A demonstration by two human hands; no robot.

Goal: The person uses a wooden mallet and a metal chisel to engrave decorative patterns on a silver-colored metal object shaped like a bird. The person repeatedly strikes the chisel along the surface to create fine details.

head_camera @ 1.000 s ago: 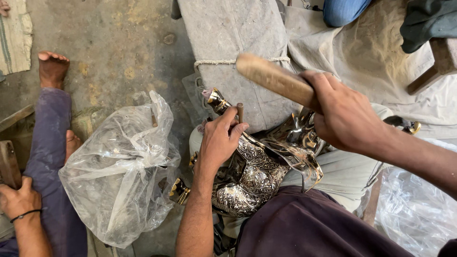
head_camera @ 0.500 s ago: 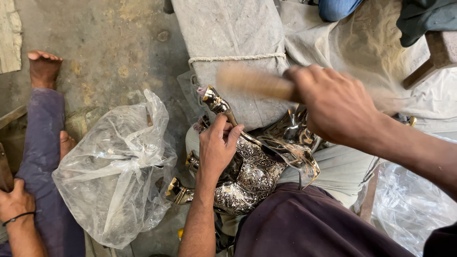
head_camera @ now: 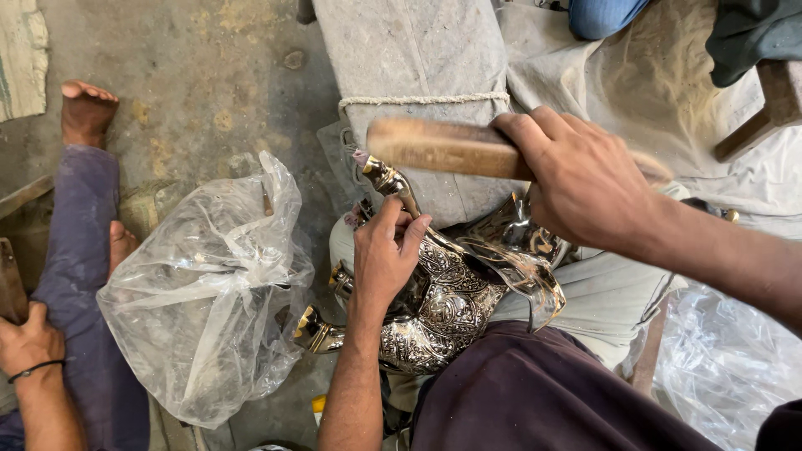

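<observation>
So the person is sitting low with an ornate silver metal figurine (head_camera: 447, 305) resting across the lap, all embossed patterning with gold-coloured tips. The left hand (head_camera: 386, 255) is closed around its upper part, thumb and fingers wrapped by a thin neck-like bit that sticks up toward a padded grey block (head_camera: 418, 75) tied with a rope. The right hand (head_camera: 585, 184) is fisted tight on a wooden mallet (head_camera: 443, 149), held sideways just above the figurine; the mallet head looks smeared with blur, so I can't really tell if it's touching the metal or hanging just off it.

To the left on the concrete floor (head_camera: 209, 75) there's a crumpled clear plastic bag (head_camera: 209, 288), sitting right beside the figurine's lower gold-tipped end. Further left another person is sitting, bare foot (head_camera: 83, 108) out, purple trouser leg (head_camera: 83, 250), and a hand with a black wristband (head_camera: 29, 342) resting near the picture's edge. More clear plastic (head_camera: 718, 367) lies at the lower right.
</observation>
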